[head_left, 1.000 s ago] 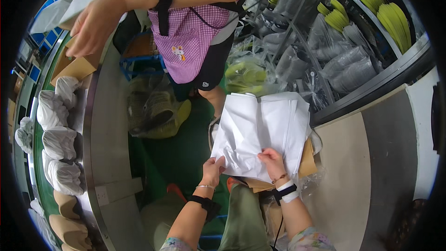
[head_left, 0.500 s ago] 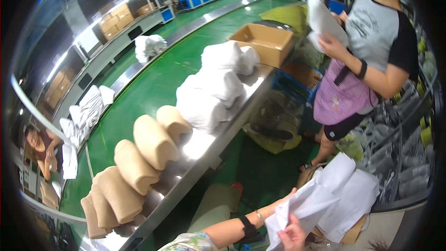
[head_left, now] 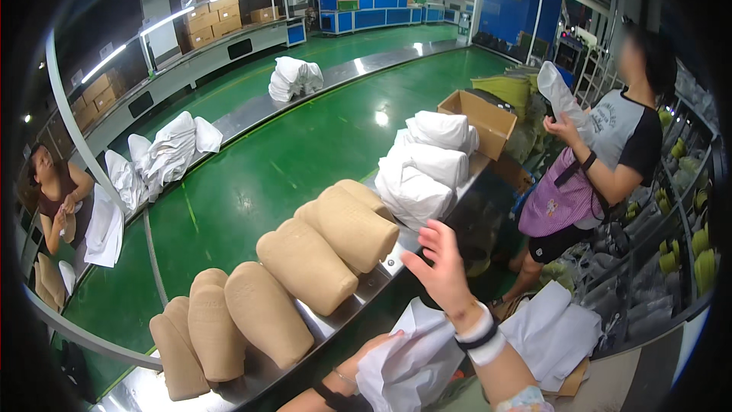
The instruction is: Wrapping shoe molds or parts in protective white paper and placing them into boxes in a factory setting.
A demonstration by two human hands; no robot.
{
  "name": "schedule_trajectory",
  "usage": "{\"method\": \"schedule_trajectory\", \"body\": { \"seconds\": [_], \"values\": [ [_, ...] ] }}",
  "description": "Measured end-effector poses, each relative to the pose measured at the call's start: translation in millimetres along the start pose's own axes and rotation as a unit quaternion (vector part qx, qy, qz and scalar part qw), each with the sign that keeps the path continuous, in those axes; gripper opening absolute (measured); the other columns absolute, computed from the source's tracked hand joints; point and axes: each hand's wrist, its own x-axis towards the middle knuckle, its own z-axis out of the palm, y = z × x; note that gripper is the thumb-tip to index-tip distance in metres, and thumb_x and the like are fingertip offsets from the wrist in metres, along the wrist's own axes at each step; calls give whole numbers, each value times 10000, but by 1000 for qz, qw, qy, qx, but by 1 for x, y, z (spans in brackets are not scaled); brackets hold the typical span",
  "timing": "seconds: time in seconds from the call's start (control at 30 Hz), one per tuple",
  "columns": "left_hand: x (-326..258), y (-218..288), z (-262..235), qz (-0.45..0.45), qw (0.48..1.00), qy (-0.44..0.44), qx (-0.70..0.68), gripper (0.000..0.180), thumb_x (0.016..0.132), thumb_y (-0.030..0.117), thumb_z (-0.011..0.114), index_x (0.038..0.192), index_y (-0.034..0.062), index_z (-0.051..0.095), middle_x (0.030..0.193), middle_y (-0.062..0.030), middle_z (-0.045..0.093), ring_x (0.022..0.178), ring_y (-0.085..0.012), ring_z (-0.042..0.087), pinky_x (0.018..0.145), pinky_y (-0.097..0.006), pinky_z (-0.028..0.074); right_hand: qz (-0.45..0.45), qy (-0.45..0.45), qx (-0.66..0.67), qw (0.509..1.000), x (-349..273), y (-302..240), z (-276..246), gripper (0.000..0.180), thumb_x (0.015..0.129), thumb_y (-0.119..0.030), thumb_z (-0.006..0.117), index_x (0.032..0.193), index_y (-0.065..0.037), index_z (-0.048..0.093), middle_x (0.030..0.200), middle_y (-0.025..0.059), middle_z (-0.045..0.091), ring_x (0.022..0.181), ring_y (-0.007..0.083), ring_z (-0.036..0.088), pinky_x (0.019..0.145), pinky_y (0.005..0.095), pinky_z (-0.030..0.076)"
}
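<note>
My left hand (head_left: pixel 379 342), low in the view, is closed on a thin white sheet or bag (head_left: pixel 408 370) that hangs loosely; the cloth partly hides its fingers. My right hand (head_left: pixel 438 263) is raised above the bench edge, fingers apart and nothing in them. Just left of it lies the nearest of several tan, rounded moulded pieces (head_left: pixel 354 221), set in a row along the metal bench; hand and piece appear apart. Beyond them, white-covered pieces (head_left: pixel 419 175) of similar bulk are piled on the same bench.
More white sheets (head_left: pixel 553 328) lie in a stack at lower right. An open cardboard box (head_left: pixel 480 118) stands at the bench's far end. A co-worker (head_left: pixel 610 137) at right holds a white piece; another person (head_left: pixel 65 198) is at far left. White bundles (head_left: pixel 179 145) lie on the opposite bench.
My right hand has let go of the white sheet and moved up toward the tan pieces. My left hand has carried the sheet leftward. The view has swung to the right and up.
</note>
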Motion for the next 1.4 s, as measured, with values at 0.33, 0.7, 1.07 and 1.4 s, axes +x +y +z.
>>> {"method": "schedule_trajectory", "body": {
  "seconds": [0.33,0.7,1.07,1.4],
  "values": [
    [-33,13,-13,191,952,78,227,255,892,249,533,987,17,583,836,20,585,728,-40,527,637,-180,427,30,11,99,995,26,30,61,544,728,-203,719,1113,35,418,1008,123,546,941,146,520,797,283,444],
    [-3,16,-13,163,979,-88,-82,395,913,325,428,1143,12,501,1034,-86,597,920,-210,586,835,-344,458,-160,213,-134,954,-46,-6,-52,605,714,-88,677,1224,5,366,1188,139,418,1069,222,442,907,336,378],
    [16,21,77,141,983,-92,-77,478,921,422,377,1193,36,448,1098,-104,556,992,-258,551,865,-384,442,-222,183,-497,818,-188,65,-91,626,644,-118,722,1191,-95,419,1268,263,341,1154,448,357,932,519,341],
    [10,19,138,154,967,-179,-96,555,919,417,308,1192,-43,455,1220,-135,479,1158,-263,416,974,-434,328,-192,235,-452,839,-170,46,-70,456,699,-39,623,1133,-38,483,1253,218,376,1147,418,372,954,476,324]
  ]
}}
